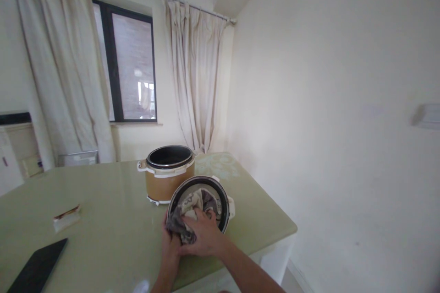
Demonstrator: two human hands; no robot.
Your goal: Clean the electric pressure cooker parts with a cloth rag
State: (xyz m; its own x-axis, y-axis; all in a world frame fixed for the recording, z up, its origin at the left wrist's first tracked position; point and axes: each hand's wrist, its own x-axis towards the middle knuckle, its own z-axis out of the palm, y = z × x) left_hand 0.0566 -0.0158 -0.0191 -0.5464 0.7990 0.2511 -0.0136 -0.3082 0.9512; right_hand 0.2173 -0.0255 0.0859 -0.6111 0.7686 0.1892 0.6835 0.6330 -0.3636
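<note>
A round pressure cooker lid (225, 208) is tilted up near the table's right part, its inner side with a dark ring facing me. My left hand (169, 242) grips the lid's lower left rim. Against the lid's inside, my right hand (204, 233) presses a bunched grey and cream patterned cloth (190, 203), its fingers curled over it. Just behind the lid stands the cooker body (161, 183), tan with white trim, uncovered, with a dark inner pot (171, 156). Part of the lid's lower edge is hidden by my hands and the cloth.
The pale green table (110, 210) has its right corner near the white wall (326, 100). A dark flat slab (37, 265) lies at the lower left, and a small whitish packet (67, 219) lies beyond it. Curtains (195, 73) and a window (134, 64) are at the back.
</note>
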